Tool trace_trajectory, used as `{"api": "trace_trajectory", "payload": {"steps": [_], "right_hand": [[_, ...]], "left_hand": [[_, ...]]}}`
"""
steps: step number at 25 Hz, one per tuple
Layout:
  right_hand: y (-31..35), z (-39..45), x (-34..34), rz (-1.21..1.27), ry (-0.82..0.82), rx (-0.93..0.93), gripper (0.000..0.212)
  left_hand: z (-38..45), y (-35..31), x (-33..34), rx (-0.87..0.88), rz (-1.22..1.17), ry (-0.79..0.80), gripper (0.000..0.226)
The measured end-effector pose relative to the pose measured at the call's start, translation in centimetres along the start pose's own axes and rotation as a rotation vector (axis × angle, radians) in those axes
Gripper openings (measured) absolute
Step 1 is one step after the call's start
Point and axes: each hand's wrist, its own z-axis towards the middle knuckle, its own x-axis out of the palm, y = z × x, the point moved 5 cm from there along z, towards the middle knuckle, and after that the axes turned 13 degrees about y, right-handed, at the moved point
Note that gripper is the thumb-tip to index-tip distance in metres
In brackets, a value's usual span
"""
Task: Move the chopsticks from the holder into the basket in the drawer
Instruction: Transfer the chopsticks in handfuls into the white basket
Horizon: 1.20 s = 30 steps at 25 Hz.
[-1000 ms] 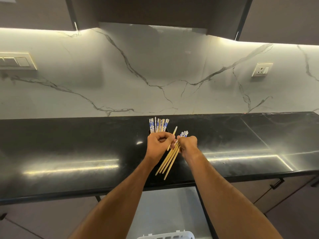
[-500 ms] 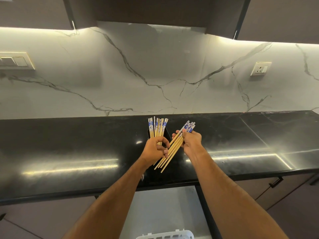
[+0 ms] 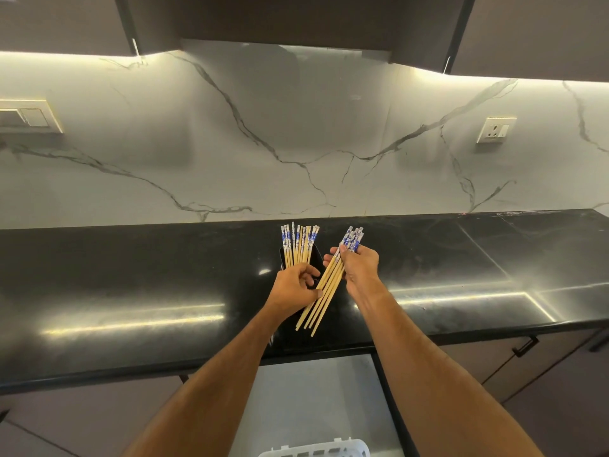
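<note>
You're mid-transfer here: your right hand (image 3: 359,268) is clamped around a slanted bundle of chopsticks (image 3: 324,291) lifted clear of the black holder (image 3: 316,258), and your left hand (image 3: 293,286) pinches that bundle's lower shafts. More chopsticks (image 3: 298,245) stand upright in the holder. I'd reckon next you square the bundle and lower it into the white basket (image 3: 314,450) in the open drawer (image 3: 316,390) below the countertop (image 3: 131,275).

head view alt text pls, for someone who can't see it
Right hand grips a slanted bundle of chopsticks above a black counter, while the left hand pinches at the bundle's lower part. More chopsticks stand in a black holder behind; a white basket sits in the open drawer below.
</note>
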Motion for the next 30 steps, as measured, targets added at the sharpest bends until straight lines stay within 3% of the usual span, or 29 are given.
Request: {"api": "trace_trajectory", "payload": {"steps": [4,6,8,12,16,20,23,26,28,30], "right_hand": [[-0.8,-0.3,0.9,-0.104,0.023,0.003,0.008],[-1.2,-0.5,1.5,-0.209,0.09,0.009,0.009],[-0.1,-0.6,1.4,-0.402,0.139,-0.071,0.016],[4.1,-0.7,1.1,-0.929,0.19,-0.367,0.051],[4.1,-1.5,2.4,-1.149,0.406,-0.423,0.03],[3.1,-1.5,1.5,-1.121,0.346,-0.453,0.028],[3.3,-2.0,1.2,-1.305,0.442,-0.502,0.032],[1.1,-4.0,2.2,-1.898,0.738,-0.634,0.038],[-1.5,-5.2,1.8,-2.098,0.832,-0.493,0.022],[-3.6,-6.0,1.0,-2.08,0.831,-0.314,0.011]], "left_hand": [[0.1,-0.7,2.6,-0.041,-0.383,0.301,0.02],[-0.1,-0.8,3.4,-0.036,-0.442,0.362,0.019],[-0.4,-0.4,3.6,-0.061,-0.429,0.346,0.017],[-1.0,0.0,4.0,-0.036,-0.326,0.406,0.018],[-1.4,0.0,4.6,-0.004,-0.292,0.457,0.019],[-1.5,0.6,4.3,-0.036,-0.224,0.446,0.019],[-1.6,1.3,4.2,-0.074,-0.1,0.424,0.019],[-1.4,2.1,4.5,-0.16,0.193,0.425,0.016],[-1.2,2.4,4.8,-0.19,0.465,0.432,0.013],[-1.6,2.4,5.3,-0.175,0.689,0.404,0.015]]}}
